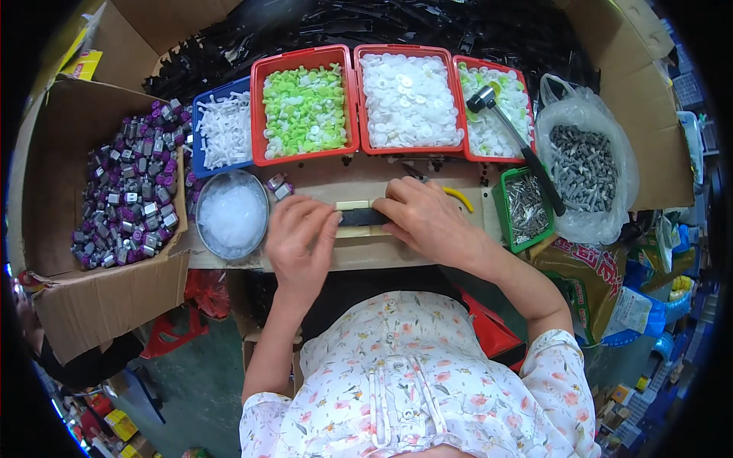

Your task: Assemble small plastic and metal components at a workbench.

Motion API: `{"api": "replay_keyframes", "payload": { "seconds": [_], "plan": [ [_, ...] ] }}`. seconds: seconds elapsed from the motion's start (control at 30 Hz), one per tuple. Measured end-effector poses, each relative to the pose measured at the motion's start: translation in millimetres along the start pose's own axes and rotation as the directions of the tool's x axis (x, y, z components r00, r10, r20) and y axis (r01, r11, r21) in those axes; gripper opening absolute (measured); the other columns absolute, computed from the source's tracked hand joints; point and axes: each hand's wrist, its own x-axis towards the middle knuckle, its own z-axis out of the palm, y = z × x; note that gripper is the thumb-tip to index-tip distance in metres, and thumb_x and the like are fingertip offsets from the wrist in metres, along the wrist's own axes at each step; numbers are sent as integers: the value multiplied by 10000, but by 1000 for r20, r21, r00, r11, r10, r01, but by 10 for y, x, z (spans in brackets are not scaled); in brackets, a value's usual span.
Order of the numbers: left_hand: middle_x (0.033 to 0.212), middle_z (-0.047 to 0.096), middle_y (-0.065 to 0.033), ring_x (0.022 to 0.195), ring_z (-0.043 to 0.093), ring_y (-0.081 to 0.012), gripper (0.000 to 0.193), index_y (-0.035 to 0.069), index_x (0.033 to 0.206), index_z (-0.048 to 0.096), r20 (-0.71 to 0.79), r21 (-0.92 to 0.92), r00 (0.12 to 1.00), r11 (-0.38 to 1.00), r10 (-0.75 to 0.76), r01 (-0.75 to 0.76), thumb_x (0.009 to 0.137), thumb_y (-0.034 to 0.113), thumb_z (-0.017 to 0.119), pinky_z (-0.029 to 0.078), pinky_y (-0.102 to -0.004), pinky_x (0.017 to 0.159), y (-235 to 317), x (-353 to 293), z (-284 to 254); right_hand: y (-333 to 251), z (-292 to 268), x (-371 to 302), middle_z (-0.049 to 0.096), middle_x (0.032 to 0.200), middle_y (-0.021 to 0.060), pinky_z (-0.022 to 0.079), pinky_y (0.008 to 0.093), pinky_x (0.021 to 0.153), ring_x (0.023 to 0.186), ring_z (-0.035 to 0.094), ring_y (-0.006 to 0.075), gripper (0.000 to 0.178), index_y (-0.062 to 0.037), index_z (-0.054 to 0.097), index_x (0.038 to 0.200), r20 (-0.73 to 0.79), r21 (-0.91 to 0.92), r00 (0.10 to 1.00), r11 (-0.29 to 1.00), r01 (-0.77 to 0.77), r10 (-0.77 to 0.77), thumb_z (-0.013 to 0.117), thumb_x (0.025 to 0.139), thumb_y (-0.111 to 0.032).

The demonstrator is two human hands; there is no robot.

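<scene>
A short black plastic piece (363, 217) lies across a pale yellow block (353, 205) at the middle of the bench's near edge. My right hand (427, 217) reaches in from the right, its curled fingers and thumb gripping the right end of that piece. At its left end is my left hand (299, 237), thumb and forefinger pinched together; whatever they may hold is too small to name. Behind my right hand lies a tool with a yellow handle (460, 198), partly hidden. Close to my left hand stands a round metal bowl (263, 217) with a whitish, glossy mass inside.
Red bins (354, 99) of white and green plastic parts line the back, beside a blue bin (200, 156). A hammer (527, 153) rests over the rightmost one. Rightward are a green basket (504, 206) of metal pins and a plastic bag (622, 153). A carton (107, 305) of purple-grey parts stands left.
</scene>
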Motion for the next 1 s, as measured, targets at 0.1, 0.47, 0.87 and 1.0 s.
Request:
{"api": "replay_keyframes", "payload": {
  "seconds": [0.1, 0.47, 0.87, 1.0],
  "plan": [
    [1032, 680, -127, 1052, 628, -335, 200, -6, 1009, 721, 69, 57, 974, 974, 213, -218, 812, 13, 747, 512, -422, 893, 34, -60, 180, 15, 26, -18, 545, 887, 102, 462, 430, 741, 892, 572, 292, 206, -27, 649, 916, -53, 85, 999, 996, -2, 7, 749, 746, -87],
    [1088, 655, -146, 1003, 653, -332, 287, -47, 1022, 703, 109, -10, 894, 900, 434, -435, 746, -50, 782, 546, -417, 821, -79, -123, 488, 561, -649, -434, 623, 1035, 168, 508, 426, 803, 948, 633, 366, 276, 3, 636, 1092, -441, -157, 860, 921, -357, 258, 707, 831, -55],
    [1045, 658, -143, 963, 659, -338, 279, -40, 1004, 711, 66, -64, 893, 895, 444, -440, 735, -67, 783, 544, -417, 808, -68, -72, 522, 907, -781, -763, 587, 982, 183, 490, 473, 761, 882, 608, 395, 273, 8, 572, 1130, -502, -355, 803, 769, -531, 323, 612, 861, -14],
    [1043, 661, -136, 956, 660, -327, 273, -37, 990, 716, 55, -64, 898, 899, 437, -434, 730, -50, 794, 540, -419, 809, -80, -94, 520, 454, -839, -762, 583, 929, 213, 486, 473, 699, 831, 613, 425, 221, 11, 566, 1124, -456, -146, 812, 870, -471, 364, 589, 905, -7]
  ]
}}
